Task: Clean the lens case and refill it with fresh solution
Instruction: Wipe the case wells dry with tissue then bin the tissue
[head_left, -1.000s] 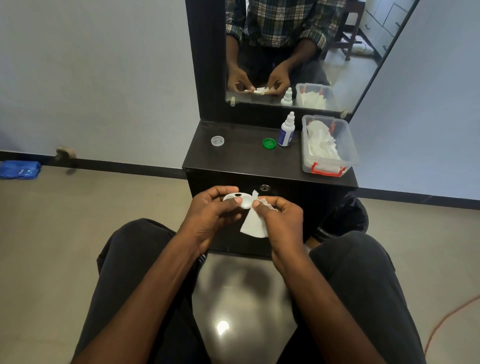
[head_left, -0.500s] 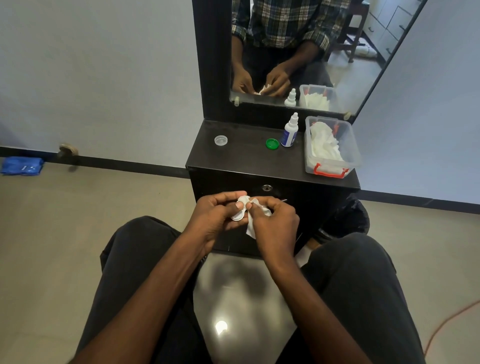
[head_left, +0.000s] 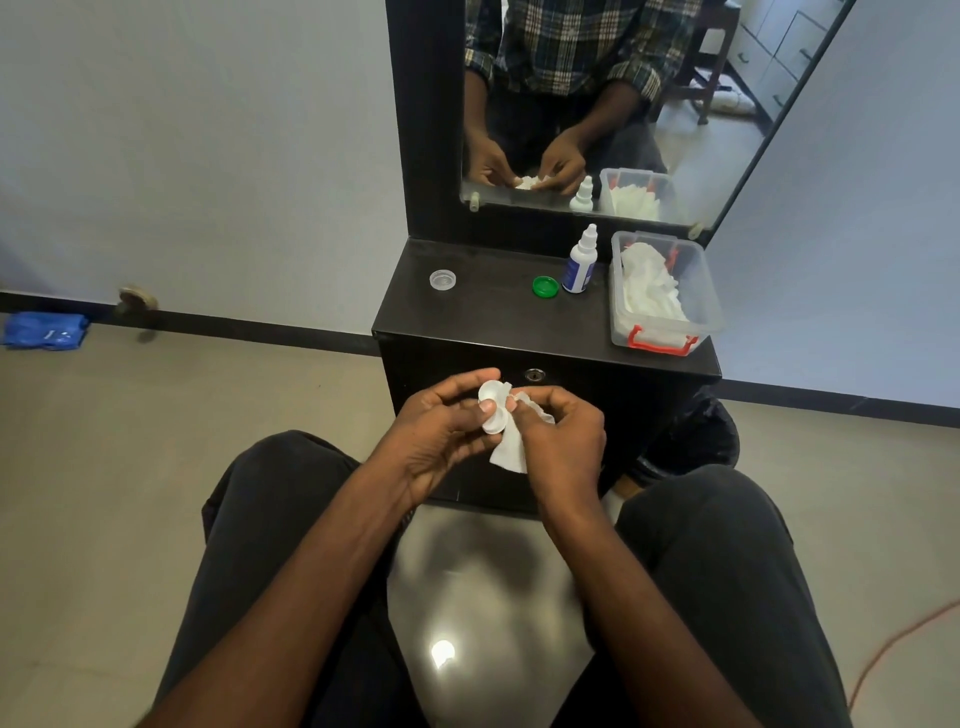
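I am seated facing a low black dresser (head_left: 493, 317) with a mirror (head_left: 623, 104) above it, my knees apart and both hands raised in front of its drawer. My left hand (head_left: 441, 431) is clamped on the white lens case (head_left: 492, 410), thumb across its middle and fingers behind, so the case stands roughly on end with one round well above the other. I hold it this way, I judge, to steady it and turn the wells toward my other hand. My right hand (head_left: 561, 441) is pinched shut on a white tissue (head_left: 511, 454), fingertips pressing a bunched corner against the upper well while the loose end hangs down below. This looks like the wiping step, with refilling not yet begun.

The case is small, matte white plastic, two shallow cups joined by a short bridge. Both caps are off: a clear cap (head_left: 442, 279) lies on the left of the dresser top and a green cap (head_left: 545, 286) sits further right, just beside the bottle. I cannot tell whether the wells are dry.

The solution bottle (head_left: 581, 262), white with a blue label and a pointed nozzle, stands upright near the mirror, within reach for later. To its right a clear plastic box (head_left: 667, 332) with a red latch holds more crumpled tissues.
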